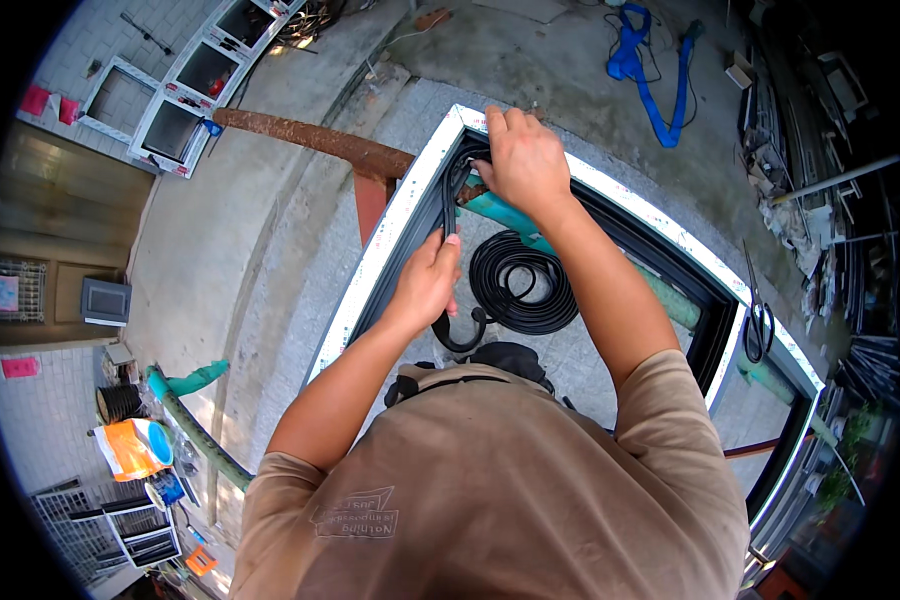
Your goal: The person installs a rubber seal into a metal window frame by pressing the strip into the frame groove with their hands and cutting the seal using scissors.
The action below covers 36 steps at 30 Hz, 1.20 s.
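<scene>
One shirt (500, 470) — two hands (426, 281) (525, 165), the left holding one black strip (449, 205).

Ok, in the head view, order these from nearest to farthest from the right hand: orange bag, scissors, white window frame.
From the right hand:
1. White window frame: touching, right under the fingers.
2. Scissors: farther along the frame, to the right.
3. Orange bag: far off to the left.

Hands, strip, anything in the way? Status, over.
Left hand gripping strip; right hand at a corner of the frame. Strip runs up the frame's inner left side. Scissors on frame at right, apart from both hands.
</scene>
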{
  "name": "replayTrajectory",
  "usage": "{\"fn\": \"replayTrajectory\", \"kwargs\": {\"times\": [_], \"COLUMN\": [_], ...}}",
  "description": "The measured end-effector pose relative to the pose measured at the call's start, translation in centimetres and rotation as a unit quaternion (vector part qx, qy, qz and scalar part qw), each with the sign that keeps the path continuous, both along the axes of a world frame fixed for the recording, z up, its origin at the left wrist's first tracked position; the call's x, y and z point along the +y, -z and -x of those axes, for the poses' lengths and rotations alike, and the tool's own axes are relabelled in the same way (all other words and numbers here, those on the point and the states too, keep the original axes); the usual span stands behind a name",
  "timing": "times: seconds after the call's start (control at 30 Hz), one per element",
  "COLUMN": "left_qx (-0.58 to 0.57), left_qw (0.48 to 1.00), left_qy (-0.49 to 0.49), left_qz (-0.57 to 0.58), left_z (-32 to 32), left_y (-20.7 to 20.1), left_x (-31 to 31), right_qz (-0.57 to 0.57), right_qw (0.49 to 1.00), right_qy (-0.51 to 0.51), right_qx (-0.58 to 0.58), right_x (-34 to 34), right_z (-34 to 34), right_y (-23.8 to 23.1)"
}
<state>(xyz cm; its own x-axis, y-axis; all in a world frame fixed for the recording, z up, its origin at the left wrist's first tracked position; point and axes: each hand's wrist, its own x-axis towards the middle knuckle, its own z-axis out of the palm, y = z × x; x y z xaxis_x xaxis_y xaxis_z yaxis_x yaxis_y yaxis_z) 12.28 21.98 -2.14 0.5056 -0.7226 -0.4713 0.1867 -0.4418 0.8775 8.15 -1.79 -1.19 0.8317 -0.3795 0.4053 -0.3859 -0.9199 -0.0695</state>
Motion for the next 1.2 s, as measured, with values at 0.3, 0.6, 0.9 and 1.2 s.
{"fn": "replayTrajectory", "kwargs": {"times": [0.3, 0.6, 0.9, 1.2], "left_qx": [-0.017, -0.002, -0.125, -0.398], "left_qw": [1.0, 1.0, 0.989, 0.916], "left_qy": [-0.017, -0.022, -0.073, -0.05], "left_qz": [0.019, 0.014, -0.028, 0.005], "left_z": [-0.2, -0.1, 1.1, 0.6], "left_y": [1.4, 1.0, -0.1, 1.2], "left_x": [0.3, -0.2, -1.2, -2.1], "right_qz": [-0.006, 0.009, 0.019, -0.006], "right_qw": [1.0, 1.0, 0.999, 0.999], "right_qy": [-0.004, 0.026, 0.017, 0.019], "right_qx": [-0.014, -0.006, -0.027, -0.028], "right_x": [-0.1, 0.3, -0.1, 0.0], "right_z": [0.1, -0.2, -0.4, -0.6], "right_y": [0.3, 0.5, 1.1, 1.0]}}
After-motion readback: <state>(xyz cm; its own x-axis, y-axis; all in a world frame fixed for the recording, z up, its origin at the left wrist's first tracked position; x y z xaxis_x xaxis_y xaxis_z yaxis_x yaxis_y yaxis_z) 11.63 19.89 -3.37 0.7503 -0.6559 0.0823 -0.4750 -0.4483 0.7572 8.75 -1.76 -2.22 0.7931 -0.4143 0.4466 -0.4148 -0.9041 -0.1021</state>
